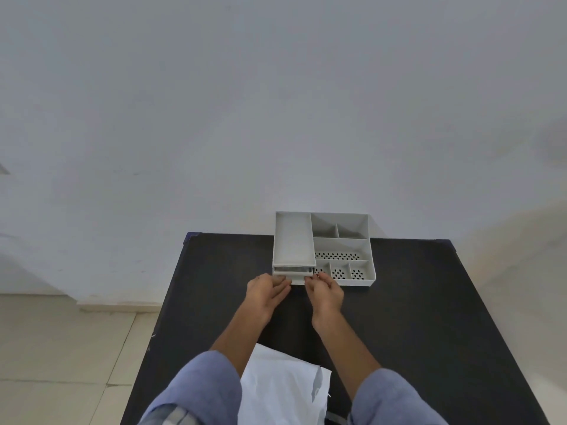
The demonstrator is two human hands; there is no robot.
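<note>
1. Grey organiser (356, 282) sits at the far edge of the dark counter (414, 302), centre of frame, w/ its back against the wall.
2. Its small drawer (293, 273), at the organiser's lower-left front, sticks out a little under a long shallow tray (294, 240).
3. Our left hand (268, 289) is at the drawer's left end. The fingers (279, 280) touch the front, but we can't tell if they pinch it.
4. Our right hand (325, 290) is at the drawer's right end, fingers (310, 280) curled onto the front.
5. White bag (276, 388) lies btw our forearms, bottom centre.
</note>
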